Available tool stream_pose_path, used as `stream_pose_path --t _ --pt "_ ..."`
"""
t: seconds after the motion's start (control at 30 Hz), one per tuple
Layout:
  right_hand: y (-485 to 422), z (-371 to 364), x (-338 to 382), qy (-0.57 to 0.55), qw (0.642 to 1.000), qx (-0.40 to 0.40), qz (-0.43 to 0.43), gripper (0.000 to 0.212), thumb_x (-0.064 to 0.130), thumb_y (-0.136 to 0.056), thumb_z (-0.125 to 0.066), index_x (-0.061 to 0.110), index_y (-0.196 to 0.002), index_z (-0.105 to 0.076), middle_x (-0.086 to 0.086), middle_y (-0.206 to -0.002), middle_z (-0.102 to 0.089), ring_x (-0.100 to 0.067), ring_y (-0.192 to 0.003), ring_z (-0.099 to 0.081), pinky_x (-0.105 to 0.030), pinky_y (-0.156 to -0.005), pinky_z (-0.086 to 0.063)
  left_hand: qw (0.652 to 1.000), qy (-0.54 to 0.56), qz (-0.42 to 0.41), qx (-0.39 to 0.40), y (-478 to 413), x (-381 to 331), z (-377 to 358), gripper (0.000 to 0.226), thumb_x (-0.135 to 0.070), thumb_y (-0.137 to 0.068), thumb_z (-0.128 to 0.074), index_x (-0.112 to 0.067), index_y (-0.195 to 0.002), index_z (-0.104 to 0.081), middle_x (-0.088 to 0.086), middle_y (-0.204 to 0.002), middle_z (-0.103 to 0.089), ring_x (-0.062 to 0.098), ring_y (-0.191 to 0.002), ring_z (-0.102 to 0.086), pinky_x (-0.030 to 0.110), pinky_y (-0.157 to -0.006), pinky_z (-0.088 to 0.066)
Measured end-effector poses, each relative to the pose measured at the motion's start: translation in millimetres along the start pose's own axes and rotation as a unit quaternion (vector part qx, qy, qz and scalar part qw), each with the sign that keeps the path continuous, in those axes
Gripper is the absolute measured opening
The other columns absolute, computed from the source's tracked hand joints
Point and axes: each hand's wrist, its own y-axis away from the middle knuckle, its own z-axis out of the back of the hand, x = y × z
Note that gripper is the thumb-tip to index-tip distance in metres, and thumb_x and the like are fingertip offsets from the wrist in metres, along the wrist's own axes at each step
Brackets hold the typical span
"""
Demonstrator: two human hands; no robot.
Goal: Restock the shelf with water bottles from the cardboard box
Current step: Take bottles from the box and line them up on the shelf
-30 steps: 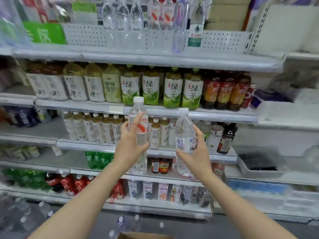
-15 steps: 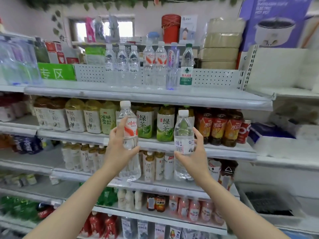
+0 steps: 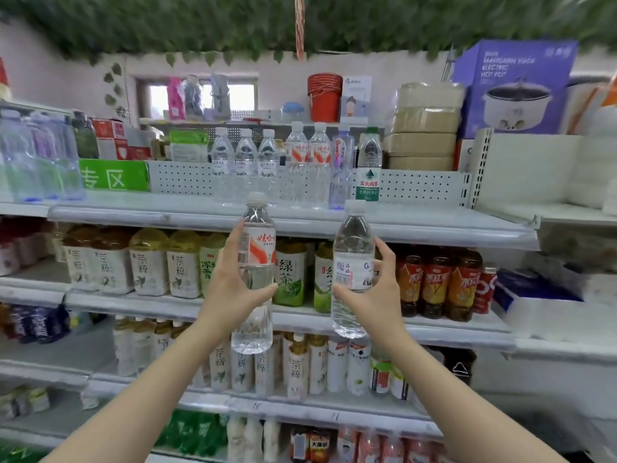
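two hands are holding two water bottles, one each, upright and apart, just in front of the top shelf (image 3: 434, 225), white caps reaching its front lip. the left hand (image 3: 230, 289) is gripping the red bottle (image 3: 257, 255), thumb and fingers curled round its middle; its red-and-white label is showing 娃哈 and a barcode. the right hand (image 3: 375, 295) is clamping the white bottle (image 3: 352, 259) the same way, thumb on one side, fingers on the other; its label is showing a barcode and print too small to read. seven bottles are standing in a row (image 3: 296, 168) on the top shelf: three white-labelled, two with the same red label, one purple reading "ganten", one green reading 农夫山泉. a green sign (image 3: 113, 177) to the left is reading 专区, and a purple box (image 3: 521, 71) at upper right is reading "electric hot pot". one shelf down, green-tea bottles (image 3: 290, 279) marked 绿茶 are standing behind the held pair, with three iced-tea bottles (image 3: 434, 282) marked 冰红茶 to their right.
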Motion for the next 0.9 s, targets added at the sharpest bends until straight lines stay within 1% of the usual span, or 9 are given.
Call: stream_pose_path --t 0.1,0.2,0.27,0.37,0.53,0.63,0.73,0.83,0.9 --pt "-11.2 -0.4 -0.2 0.007 1.0 -0.007 0.006 0.092 0.004 -0.067 -0.081 0.042 -0.133 -0.03 0.011 -0.103 -0.057 -0.004 -0.085 -0.066 -0.026 -0.074 -0.058 1.0 -0.001 -0.006 -0.009 -8.6 3.4 2.1 0.112 -0.014 -0.067 -0.083 -0.044 -0.146 -0.01 -0.014 -0.134 -0.035 0.001 -0.112 -0.044 0.017 -0.09 -0.036" --pt "-26.1 1.0 -2.9 0.008 1.0 -0.015 0.009 0.095 0.009 -0.066 -0.083 0.042 -0.136 -0.028 0.01 -0.109 -0.053 -0.008 -0.092 -0.064 -0.03 -0.076 -0.058 1.0 -0.021 -0.01 -0.018 -18.6 0.7 0.3 0.111 -0.017 -0.067 -0.083 -0.047 -0.145 -0.009 -0.018 -0.128 -0.034 -0.007 -0.103 -0.043 0.005 -0.072 -0.033" --pt "-37.8 3.6 -5.1 0.0 1.0 -0.014 0.014 0.095 0.011 -0.066 -0.083 0.044 -0.136 -0.028 0.008 -0.115 -0.05 -0.01 -0.097 -0.061 -0.028 -0.076 -0.058 1.0 -0.018 -0.006 -0.025 -25.3 -2.4 -2.9 0.11 -0.017 -0.068 -0.082 -0.05 -0.143 -0.01 -0.019 -0.127 -0.034 -0.012 -0.1 -0.043 0.005 -0.07 -0.032" --pt "-54.3 10.3 -8.5 -0.009 1.0 0.002 0.028 0.095 0.009 -0.066 -0.083 0.045 -0.135 -0.029 0.006 -0.115 -0.049 -0.007 -0.09 -0.063 -0.024 -0.071 -0.057 0.999 -0.009 -0.003 -0.04 -33.2 -4.5 -11.4 0.109 -0.014 -0.068 -0.082 -0.051 -0.143 -0.011 -0.018 -0.13 -0.036 -0.019 -0.102 -0.04 0.006 -0.077 -0.032" --pt "-79.5 25.4 -14.7 -0.02 0.998 0.033 0.054 0.094 0.002 -0.068 -0.081 0.041 -0.137 -0.029 0.016 -0.11 -0.048 0.009 -0.088 -0.06 -0.012 -0.068 -0.052 0.997 -0.005 -0.001 -0.074 -48.4 -13.1 -28.5 0.109 -0.013 -0.068 -0.082 -0.05 -0.142 -0.013 -0.017 -0.133 -0.034 -0.003 -0.109 -0.043 0.021 -0.092 -0.035" --pt "-92.7 30.0 -21.5 -0.017 0.997 0.038 0.063 0.096 0.007 -0.067 -0.083 0.051 -0.132 -0.027 0.015 -0.114 -0.046 0.0 -0.093 -0.06 -0.015 -0.072 -0.053 0.996 -0.012 -0.002 -0.083 -57.2 -17.2 -36.5 0.109 -0.012 -0.067 -0.082 -0.048 -0.144 -0.014 -0.016 -0.131 -0.035 0.006 -0.116 -0.042 0.03 -0.096 -0.035" --pt "-103.4 27.4 -24.5 -0.029 0.997 0.043 0.065 0.095 0.007 -0.068 -0.082 0.048 -0.134 -0.028 0.018 -0.113 -0.044 -0.002 -0.092 -0.06 -0.023 -0.075 -0.056 0.996 -0.019 -0.007 -0.09 -64.3 -19.9 -40.3 0.108 -0.011 -0.067 -0.082 -0.048 -0.143 -0.014 -0.013 -0.133 -0.036 0.005 -0.116 -0.042 0.027 -0.096 -0.035" --pt "-113.2 21.5 -22.8 -0.049 0.995 0.052 0.064 0.092 0.002 -0.071 -0.079 0.038 -0.138 -0.027 0.021 -0.106 -0.042 0.015 -0.087 -0.057 -0.018 -0.07 -0.055 0.995 -0.023 -0.006 -0.101 -69.6 -20.0 -37.0 0.109 -0.011 -0.067 -0.083 -0.046 -0.144 -0.013 -0.016 -0.133 -0.035 0.003 -0.117 -0.041 0.026 -0.097 -0.034" --pt "-118.7 14.1 -22.1 -0.057 0.995 0.055 0.065 0.09 0.002 -0.072 -0.078 0.037 -0.137 -0.027 0.023 -0.105 -0.042 0.024 -0.088 -0.051 -0.015 -0.073 -0.052 0.994 -0.033 -0.002 -0.108 -72.0 -17.9 -30.9 0.11 -0.013 -0.067 -0.083 -0.048 -0.144 -0.012 -0.018 -0.133 -0.035 0.005 -0.12 -0.042 0.031 -0.102 -0.035"
